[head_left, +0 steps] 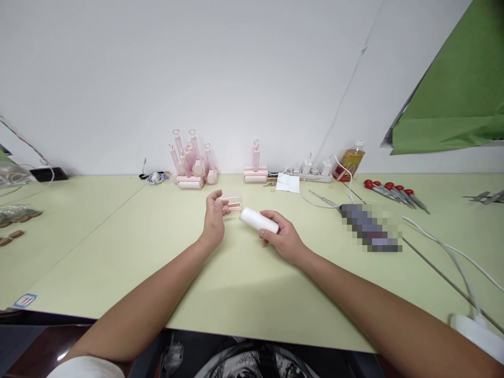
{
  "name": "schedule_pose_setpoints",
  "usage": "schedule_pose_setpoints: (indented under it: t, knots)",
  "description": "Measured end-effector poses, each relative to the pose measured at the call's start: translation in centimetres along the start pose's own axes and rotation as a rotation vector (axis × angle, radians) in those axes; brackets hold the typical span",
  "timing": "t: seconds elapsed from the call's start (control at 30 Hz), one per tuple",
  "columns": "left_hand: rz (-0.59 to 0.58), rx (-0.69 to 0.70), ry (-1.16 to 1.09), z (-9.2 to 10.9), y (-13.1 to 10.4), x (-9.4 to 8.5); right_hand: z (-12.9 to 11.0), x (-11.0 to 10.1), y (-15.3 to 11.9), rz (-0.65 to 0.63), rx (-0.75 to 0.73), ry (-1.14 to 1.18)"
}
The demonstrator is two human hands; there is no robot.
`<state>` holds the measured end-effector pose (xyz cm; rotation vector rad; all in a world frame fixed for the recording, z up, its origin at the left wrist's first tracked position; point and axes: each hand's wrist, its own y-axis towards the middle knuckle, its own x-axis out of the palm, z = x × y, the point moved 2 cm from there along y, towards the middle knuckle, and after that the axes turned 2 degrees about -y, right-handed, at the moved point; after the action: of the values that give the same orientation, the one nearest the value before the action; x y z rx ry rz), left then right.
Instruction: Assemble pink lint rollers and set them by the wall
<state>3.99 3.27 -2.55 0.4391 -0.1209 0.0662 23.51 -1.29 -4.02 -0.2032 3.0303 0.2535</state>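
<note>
A white cylinder (259, 220) is held in my right hand (281, 235), tilted with its free end pointing up and left. My left hand (214, 220) is raised beside it with the fingers apart and partly curled, and it does not touch the cylinder. Just behind my left fingers lies a small clear pink box (233, 203) on the pale green table (236, 283). The fingertips overlap the box in view; whether they touch it I cannot tell.
Pink items (191, 181) stand by the wall, with a smaller group (255, 176) to their right. Further right are white paper (287, 182), a power strip (321, 177), a bottle (350, 161), red-tipped tools (397, 194), a blurred dark object (368, 228) and cables.
</note>
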Motion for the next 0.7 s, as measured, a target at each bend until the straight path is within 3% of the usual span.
schedule_pose_setpoints:
  t: [0.07, 0.1, 0.27, 0.47, 0.6, 0.7]
  knots:
    - [0.023, 0.044, 0.105, 0.2, -0.1, -0.2, -0.1, -0.1, 0.1, 0.030, -0.004, 0.022]
    - [-0.019, 0.047, 0.154, 0.4, -0.2, -0.2, -0.1, -0.1, 0.1, 0.037, -0.002, 0.028]
    - [-0.444, -0.025, 0.285, 1.2, -0.7, 0.5, -0.4, -0.2, 0.0, -0.037, 0.042, 0.042]
    - [-0.509, -0.133, 0.172, 0.8, -0.6, 0.4, -0.7, 0.1, -0.7, -0.363, 0.116, -0.153]
    - [-0.604, 0.005, 0.274, 1.4, -1.1, 0.7, -1.2, 0.2, -1.1, -0.407, 0.105, -0.170]
    - [-0.515, 0.146, 0.488, 1.9, -0.2, 0.0, -1.4, 0.3, -1.2, -0.424, 0.126, -0.161]
